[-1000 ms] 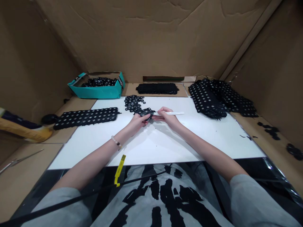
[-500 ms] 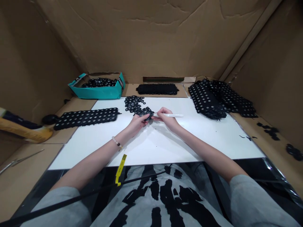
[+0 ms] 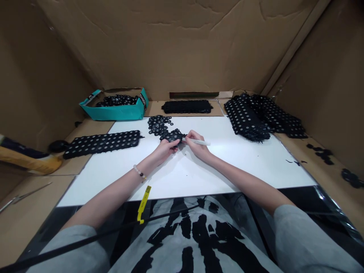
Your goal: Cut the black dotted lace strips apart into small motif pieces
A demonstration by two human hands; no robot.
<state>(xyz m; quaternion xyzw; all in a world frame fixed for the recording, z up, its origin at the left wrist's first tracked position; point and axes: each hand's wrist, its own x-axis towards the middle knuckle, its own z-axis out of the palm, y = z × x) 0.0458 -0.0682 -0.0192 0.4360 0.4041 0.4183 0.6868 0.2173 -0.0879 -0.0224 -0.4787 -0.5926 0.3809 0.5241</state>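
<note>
My left hand [image 3: 167,147] is closed on a black dotted piece [image 3: 171,135], thumb on top, just above the white board [image 3: 159,178]. A white pen-like tool [image 3: 201,142] is pinched in my right hand [image 3: 196,145]. Its tip meets the right edge of the dotted piece; what kind of tip it has is too small to make out. Behind my left hand lies a cluster of small black discs with grey centres [image 3: 157,125], touching or very close to the held piece.
Dotted black strips [image 3: 105,143] lie left, and stacked ones [image 3: 246,117] lie right. A teal box [image 3: 119,113] holds more dotted pieces. A plain black strip [image 3: 187,106] lies at the back. Scissors [image 3: 24,196] and a yellow-and-dark roll [image 3: 28,155] are far left. Cardboard walls [image 3: 182,49] surround the board.
The white tool has tilted, its back end dropping lower and nearer my right hand. My left hand keeps its grip on the dotted piece. The whole view has shifted slightly.
</note>
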